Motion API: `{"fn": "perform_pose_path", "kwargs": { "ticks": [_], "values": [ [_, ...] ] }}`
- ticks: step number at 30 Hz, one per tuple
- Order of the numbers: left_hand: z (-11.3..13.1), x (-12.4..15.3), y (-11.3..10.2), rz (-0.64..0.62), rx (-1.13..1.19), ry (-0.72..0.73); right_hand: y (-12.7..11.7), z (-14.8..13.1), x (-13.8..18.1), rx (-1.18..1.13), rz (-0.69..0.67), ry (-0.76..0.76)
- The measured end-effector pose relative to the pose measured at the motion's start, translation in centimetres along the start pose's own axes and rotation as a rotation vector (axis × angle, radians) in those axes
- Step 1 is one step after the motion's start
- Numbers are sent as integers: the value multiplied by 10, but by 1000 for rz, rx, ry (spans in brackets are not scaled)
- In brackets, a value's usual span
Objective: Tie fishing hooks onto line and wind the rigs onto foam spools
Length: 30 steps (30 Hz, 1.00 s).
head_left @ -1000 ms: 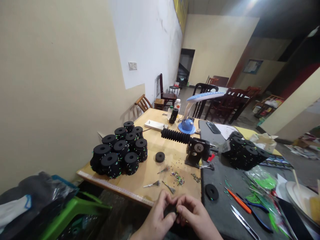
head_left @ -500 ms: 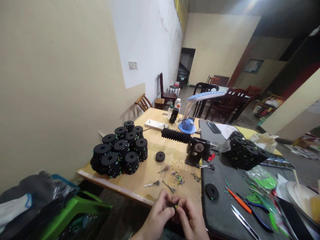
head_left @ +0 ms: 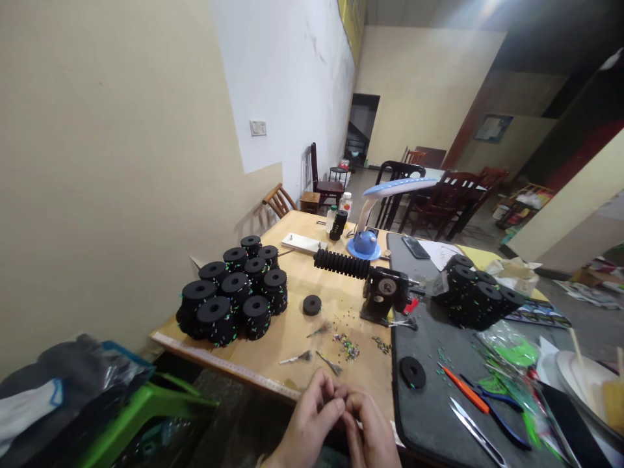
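Observation:
My left hand [head_left: 311,422] and my right hand [head_left: 369,422] meet at the table's near edge, fingers curled and fingertips pressed together. Whatever they hold is hidden behind the fingers. Just beyond them lie thin bundles with dark bristly ends [head_left: 331,365] and a scatter of tiny coloured beads [head_left: 348,348]. A flat black foam ring [head_left: 318,307] lies on the wood farther up. Another black ring [head_left: 418,378], with a few bright specks on its edge, rests on the grey mat [head_left: 414,419] to the right of my right hand.
Stacked black rings [head_left: 221,318] fill the table's left side; more stacks [head_left: 468,302] stand at right. A black machine [head_left: 383,296] carries a row of black discs [head_left: 341,263] on its shaft. Beyond is a blue lamp [head_left: 363,248]. Tweezers [head_left: 475,429] and pliers [head_left: 504,422] lie on the mat.
A small dark piece with a yellow speck showed between my fingertips; now my fingers cover that spot. My right hand has shifted slightly left and turned inward.

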<state>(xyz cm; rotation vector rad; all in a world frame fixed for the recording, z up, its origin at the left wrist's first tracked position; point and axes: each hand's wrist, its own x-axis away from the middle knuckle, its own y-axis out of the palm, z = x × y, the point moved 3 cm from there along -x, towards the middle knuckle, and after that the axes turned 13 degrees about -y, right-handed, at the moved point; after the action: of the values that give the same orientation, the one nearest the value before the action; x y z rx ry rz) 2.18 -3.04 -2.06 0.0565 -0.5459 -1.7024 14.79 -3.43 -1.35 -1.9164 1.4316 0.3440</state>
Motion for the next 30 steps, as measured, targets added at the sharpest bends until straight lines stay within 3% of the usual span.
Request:
{"fn": "perform_pose_path", "kwargs": {
  "ticks": [12, 18, 30],
  "values": [
    [-1, 4, 0, 154, -296, 178, 2, -4, 4, 5, 149, -5],
    [6, 8, 6, 134, -373, 255, 1, -3, 6, 2, 149, -18],
    [1, 7, 6, 134, -403, 278, 1, -2, 8, 70, 156, -106]
  ]
}}
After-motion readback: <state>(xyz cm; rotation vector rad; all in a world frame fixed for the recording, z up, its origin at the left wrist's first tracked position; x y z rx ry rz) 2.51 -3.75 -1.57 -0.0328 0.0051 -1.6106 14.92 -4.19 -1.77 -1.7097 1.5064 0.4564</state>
